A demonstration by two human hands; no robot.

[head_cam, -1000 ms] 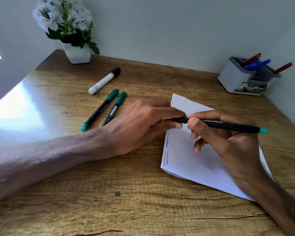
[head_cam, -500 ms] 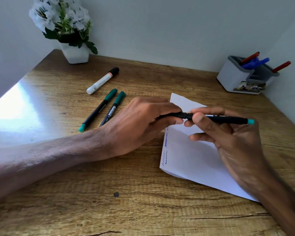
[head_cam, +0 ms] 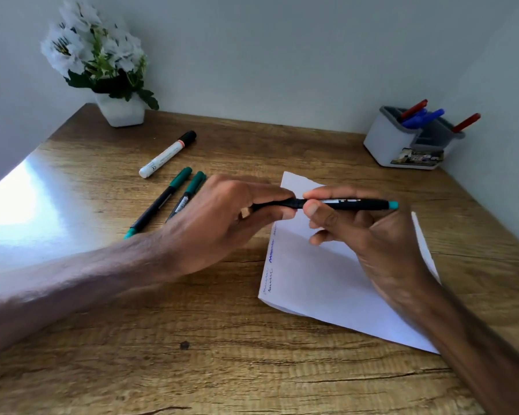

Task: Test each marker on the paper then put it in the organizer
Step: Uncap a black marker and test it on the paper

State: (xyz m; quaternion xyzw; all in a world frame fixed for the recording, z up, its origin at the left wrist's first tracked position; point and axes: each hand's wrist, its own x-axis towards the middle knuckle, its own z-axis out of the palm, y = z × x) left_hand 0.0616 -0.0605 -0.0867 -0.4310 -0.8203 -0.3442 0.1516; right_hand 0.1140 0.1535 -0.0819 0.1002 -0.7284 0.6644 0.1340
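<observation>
We hold the black marker (head_cam: 342, 202) level between both hands, lifted off the tabletop (head_cam: 192, 324) and lying straight across from one hand to the other. Our left hand (head_cam: 231, 217) is curled round the marker's dark end, with thumb and fingertips pinching it. Our right hand (head_cam: 372, 235) pinches the barrel between thumb and forefinger, and the other fingers are folded loosely beneath. The two grips nearly touch at the middle of the marker, and its teal end pokes out past the right hand's far side. We cannot tell whether the cap is seated or loosened, since the left hand covers it.

The paper (head_cam: 327, 280) lies flat under the right hand and reaches to just below the left hand's fingertips. Short scribbles (head_cam: 270, 265) run along its edge nearest the left wrist. The organizer (head_cam: 384, 142) stands well beyond the right hand, against the wall, with red markers (head_cam: 414, 109) and blue markers (head_cam: 423, 118) sticking out of it.

Just beyond the left hand's knuckles lie the first green-capped marker (head_cam: 159, 203) and the second green-capped marker (head_cam: 189, 190), side by side. The back of the left hand hides part of the second. Farther out from the left hand rests a white marker (head_cam: 168, 154) with a black cap, and past it a flower pot (head_cam: 122, 110).
</observation>
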